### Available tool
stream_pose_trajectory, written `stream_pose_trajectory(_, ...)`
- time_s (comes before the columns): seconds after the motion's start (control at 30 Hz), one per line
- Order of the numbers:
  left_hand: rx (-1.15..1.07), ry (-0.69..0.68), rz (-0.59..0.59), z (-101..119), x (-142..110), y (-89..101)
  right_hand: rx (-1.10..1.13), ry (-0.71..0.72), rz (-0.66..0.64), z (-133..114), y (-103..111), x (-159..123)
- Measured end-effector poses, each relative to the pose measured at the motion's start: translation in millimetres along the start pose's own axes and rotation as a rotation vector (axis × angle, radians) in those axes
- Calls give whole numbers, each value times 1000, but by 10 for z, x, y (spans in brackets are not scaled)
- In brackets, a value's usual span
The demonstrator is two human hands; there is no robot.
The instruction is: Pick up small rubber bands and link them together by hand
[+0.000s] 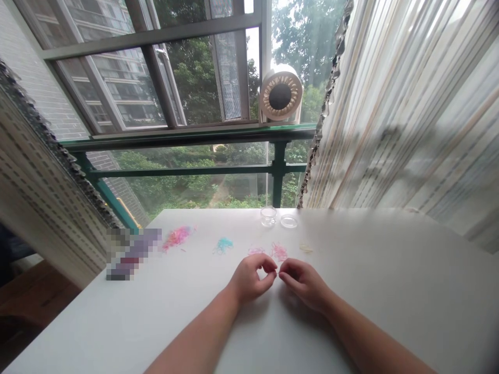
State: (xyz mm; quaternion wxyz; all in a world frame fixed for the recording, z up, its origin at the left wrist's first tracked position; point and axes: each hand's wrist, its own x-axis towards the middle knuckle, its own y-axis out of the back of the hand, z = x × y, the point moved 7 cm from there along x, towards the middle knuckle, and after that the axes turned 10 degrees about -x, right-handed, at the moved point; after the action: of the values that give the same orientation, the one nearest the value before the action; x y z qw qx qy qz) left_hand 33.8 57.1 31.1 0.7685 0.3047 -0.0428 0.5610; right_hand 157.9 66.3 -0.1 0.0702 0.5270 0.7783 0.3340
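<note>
My left hand (255,275) and my right hand (302,280) meet over the white table, fingertips almost touching. Thumb and forefinger are pinched together on each; anything between them is too small to make out. Just beyond the fingers lie a pink pile (278,251) and a paler pink pile (256,250) of what look like small rubber bands. A few yellowish bands (306,248) are to the right. Farther left are a turquoise pile (223,245) and a larger mixed pile (178,238), mostly pink and orange.
Near the table's (374,311) far edge stand a clear round container (268,216) and its clear lid (289,222). A blurred-out purplish object (134,254) lies at the left edge. Behind are a window, a round white fan (280,96) and striped curtains (393,114).
</note>
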Motion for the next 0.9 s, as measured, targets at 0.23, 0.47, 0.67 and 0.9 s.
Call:
stream_pose_trajectory(0.23,-3,12,9,-6,0,28,-24,27,13,-18,11,-2)
stream_pose_trajectory(0.47,-9,27,11,-19,1,26,-35,27,9,16,-1,3)
stream_pose_trajectory(0.67,-8,30,20,-25,-3,28,-9,19,2,20,0,-8)
stream_pose_trajectory(0.9,-11,38,2,-24,-3,15,-13,15,12,9,5,-2)
